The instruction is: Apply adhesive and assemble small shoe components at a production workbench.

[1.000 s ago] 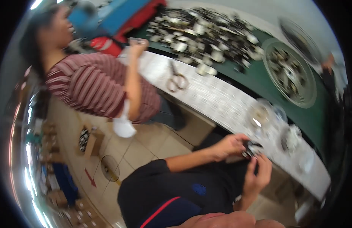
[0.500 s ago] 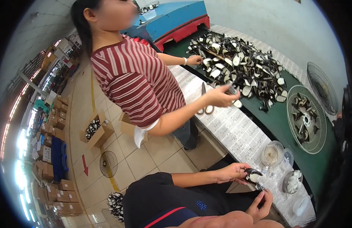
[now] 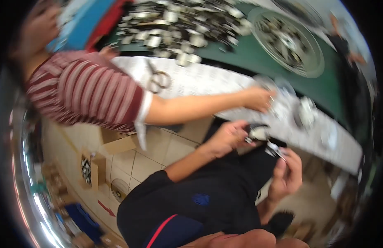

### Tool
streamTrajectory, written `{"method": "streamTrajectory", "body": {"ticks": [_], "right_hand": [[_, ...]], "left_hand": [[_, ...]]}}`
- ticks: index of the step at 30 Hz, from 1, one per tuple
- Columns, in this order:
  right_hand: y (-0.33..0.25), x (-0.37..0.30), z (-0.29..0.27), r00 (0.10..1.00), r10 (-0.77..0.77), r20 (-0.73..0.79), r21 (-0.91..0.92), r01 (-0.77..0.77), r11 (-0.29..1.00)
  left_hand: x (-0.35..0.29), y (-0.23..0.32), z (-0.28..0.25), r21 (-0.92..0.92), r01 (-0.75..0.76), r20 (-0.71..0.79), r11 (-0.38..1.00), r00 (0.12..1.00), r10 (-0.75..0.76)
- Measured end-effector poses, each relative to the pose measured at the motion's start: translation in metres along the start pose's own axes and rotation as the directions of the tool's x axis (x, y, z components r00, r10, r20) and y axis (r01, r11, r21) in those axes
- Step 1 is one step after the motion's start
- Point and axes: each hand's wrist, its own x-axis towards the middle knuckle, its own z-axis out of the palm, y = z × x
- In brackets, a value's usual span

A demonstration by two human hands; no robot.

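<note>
My left hand is closed around a small black piece with a white face, held above my lap near the table edge. Beside it, my right hand pinches a small whitish, silvery thing; blur hides its kind. Its tip is close to the black-and-white piece, and I cannot tell if they touch. Just beyond my hands, a co-worker's hand reaches across the paper-covered table by a clear round container.
A heap of black-and-white pieces lies on the green surface. A fan grille holds more pieces. Scissors rest on the table, and a dish of white wads stands to the right. The co-worker in stripes stands at left.
My view has swung, so the table and heap appear higher and further left. The co-worker's arm has moved from beside the heap to the clear container. Both my hands keep their hold.
</note>
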Motion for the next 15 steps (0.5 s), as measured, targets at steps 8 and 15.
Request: {"method": "streamTrajectory", "body": {"ticks": [8,15], "right_hand": [[0.011,-0.017,-0.007,0.999,-0.027,0.030,-0.045,0.029,0.999],[0.019,-0.019,-0.011,0.985,-0.152,0.077,-0.180,0.164,0.970]], "left_hand": [[0.008,-0.007,0.006,0.112,0.022,0.059,0.993,0.998,-0.029],[0.003,-0.017,0.021,0.177,0.040,0.042,0.983,0.998,-0.048]]}}
